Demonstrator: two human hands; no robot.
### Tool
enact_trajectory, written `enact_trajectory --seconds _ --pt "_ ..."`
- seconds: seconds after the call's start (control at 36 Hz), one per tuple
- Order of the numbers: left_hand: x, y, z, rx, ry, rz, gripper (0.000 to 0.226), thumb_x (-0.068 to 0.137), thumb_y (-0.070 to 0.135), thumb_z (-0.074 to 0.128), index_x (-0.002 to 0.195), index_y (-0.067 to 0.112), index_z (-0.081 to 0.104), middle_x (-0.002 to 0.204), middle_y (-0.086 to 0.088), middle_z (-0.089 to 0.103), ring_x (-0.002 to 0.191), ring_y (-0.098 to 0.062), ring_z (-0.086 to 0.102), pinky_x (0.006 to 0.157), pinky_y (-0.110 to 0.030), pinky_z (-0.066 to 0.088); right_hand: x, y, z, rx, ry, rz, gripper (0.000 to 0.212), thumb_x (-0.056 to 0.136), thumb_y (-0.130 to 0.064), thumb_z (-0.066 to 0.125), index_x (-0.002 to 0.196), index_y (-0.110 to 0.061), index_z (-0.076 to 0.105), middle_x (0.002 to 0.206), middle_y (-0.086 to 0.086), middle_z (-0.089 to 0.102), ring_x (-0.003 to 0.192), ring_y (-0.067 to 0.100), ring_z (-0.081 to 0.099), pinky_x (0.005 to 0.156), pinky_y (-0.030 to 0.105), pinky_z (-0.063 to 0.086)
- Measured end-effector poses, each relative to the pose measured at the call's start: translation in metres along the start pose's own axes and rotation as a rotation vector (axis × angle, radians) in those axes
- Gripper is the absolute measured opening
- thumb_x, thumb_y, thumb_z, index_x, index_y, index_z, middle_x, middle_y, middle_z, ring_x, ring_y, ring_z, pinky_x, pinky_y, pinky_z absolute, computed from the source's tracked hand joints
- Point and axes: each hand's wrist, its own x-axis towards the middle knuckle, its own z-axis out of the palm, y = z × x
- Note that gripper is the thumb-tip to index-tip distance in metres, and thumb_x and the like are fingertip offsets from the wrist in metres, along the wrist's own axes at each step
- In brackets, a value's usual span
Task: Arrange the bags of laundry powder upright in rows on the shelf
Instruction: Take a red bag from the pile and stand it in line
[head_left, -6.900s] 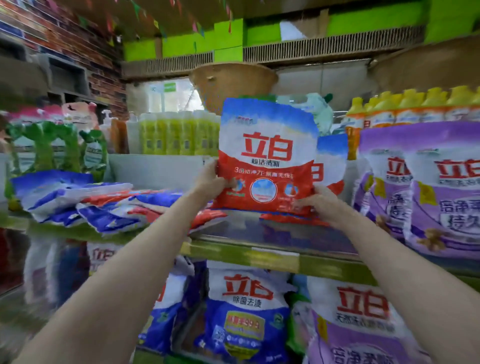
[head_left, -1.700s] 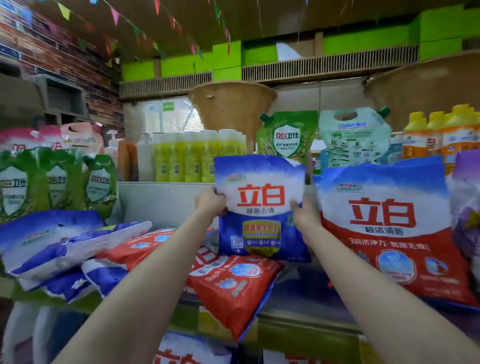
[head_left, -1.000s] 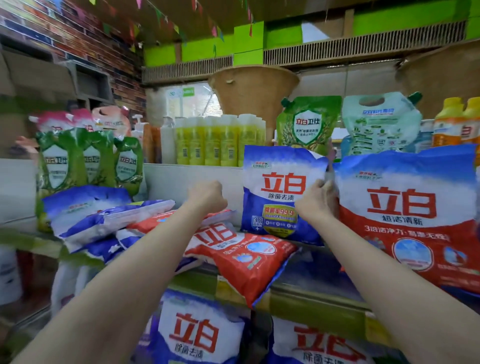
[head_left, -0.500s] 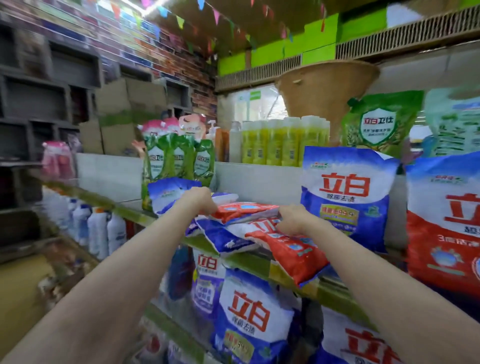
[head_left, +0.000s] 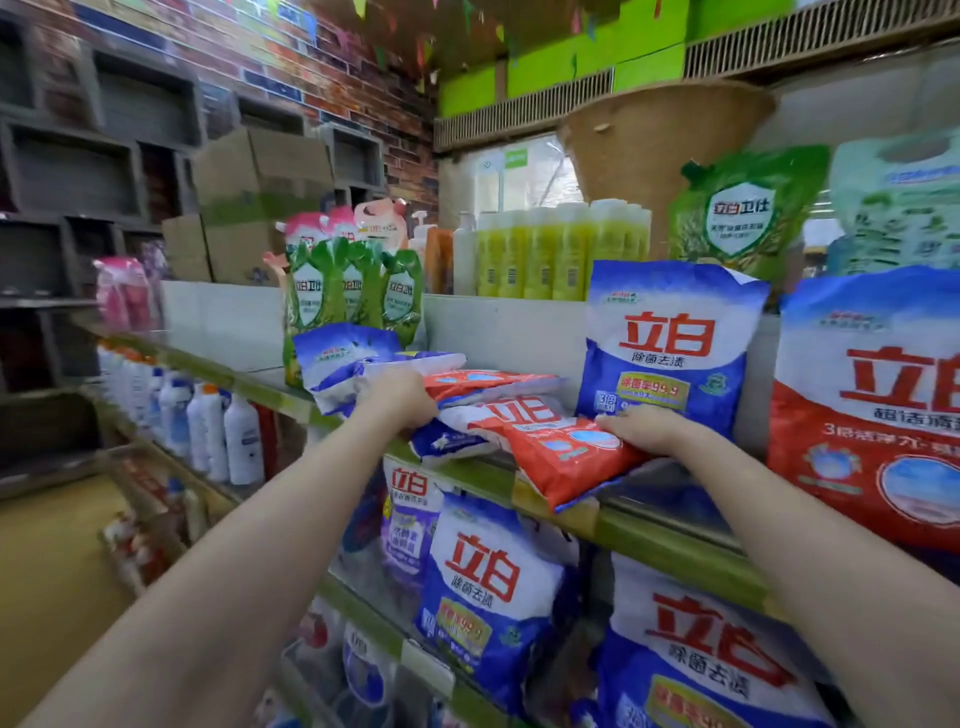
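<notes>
Both hands at the flat pile of bags on the shelf (head_left: 670, 551), left of the standing row. Right hand (head_left: 641, 428) laid on the red bag (head_left: 566, 457), fingers together and bent over its near right edge, thumb hidden; grip not confirmed. Red bag lying flat and askew, lower corner hanging over the shelf's front edge; judged next for lifting, being topmost and nearest. Left hand (head_left: 400, 397) pressed into the pile (head_left: 363, 364) at its left side, fingers tucked between bags and out of sight; clamped or merely steadying, cannot tell. Likely holding the lower bags down so only one comes away. Blue bag (head_left: 665, 353) standing upright against the back wall, just right of the pile and directly behind the right hand. Big red bag (head_left: 872, 410) upright beside it, further right, at the frame edge. Gap at the shelf front before the blue bag, a fit spot for the next one. Task judged partly done: two upright, several flat. Risk: overhanging red bag sliding off the front edge if released; soft fill liable to slump unless leaned on a neighbour.
</notes>
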Motion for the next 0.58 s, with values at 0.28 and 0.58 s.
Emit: enact_trajectory --seconds 0.28,0.58 --pt "-0.058 0.021 0.021 -0.183 0.098 -0.086 0.041 0.098 0.026 0.032 0.118 0.0 0.057 0.124 -0.021 0.056 0.114 -0.04 0.053 0.091 -0.04 0.044 -0.019 0.0 0.005 0.081 0.047 -0.018 0.049 0.099 -0.036 0.027 0.131 -0.006 0.049 0.136 0.017 0.049 0.125 0.032 0.046 0.101 0.036 0.035" --pt "-0.107 0.076 0.028 -0.749 -0.217 -0.121 0.063 0.098 0.047 0.034 0.133 -0.005 0.046 0.139 -0.021 0.047 0.128 -0.033 0.046 0.107 -0.034 0.036 -0.054 0.013 -0.017 0.151 0.165 0.104 0.061 0.091 -0.051 0.044 0.132 -0.005 0.049 0.138 0.017 0.049 0.126 0.032 0.047 0.102 0.034 0.037"
